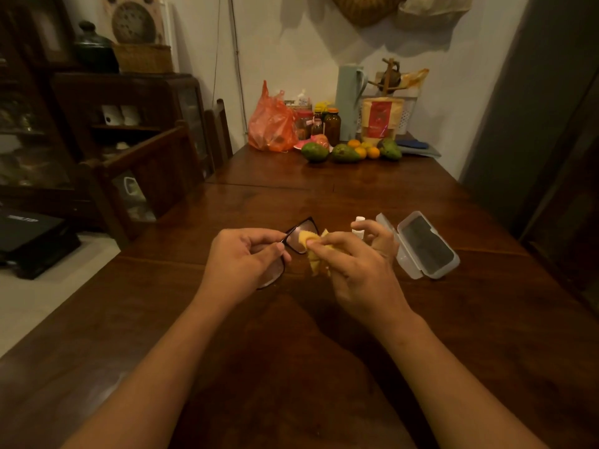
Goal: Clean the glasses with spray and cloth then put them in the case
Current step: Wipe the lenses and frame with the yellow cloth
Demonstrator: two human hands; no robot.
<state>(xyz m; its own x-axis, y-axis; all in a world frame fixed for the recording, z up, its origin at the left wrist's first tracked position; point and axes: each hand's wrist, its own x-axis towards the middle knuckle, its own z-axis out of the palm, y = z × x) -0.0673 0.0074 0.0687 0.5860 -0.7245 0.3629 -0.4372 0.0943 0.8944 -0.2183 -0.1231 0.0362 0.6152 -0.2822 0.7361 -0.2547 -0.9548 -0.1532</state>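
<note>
Both bare forearms reach forward. The left hand (241,257) has a curled-finger grip on the glasses (303,225) frame. The right hand (356,264), just right of the glasses, pinches the cloth (313,264) against a lens, its other fingers loosely spread.

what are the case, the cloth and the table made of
Case: seemingly frosted translucent plastic, dark lining inside. Cloth: soft yellow fabric, perhaps microfibre; it crumples in the right hand. Table: dark polished wood, with visible grain and sheen.
</note>
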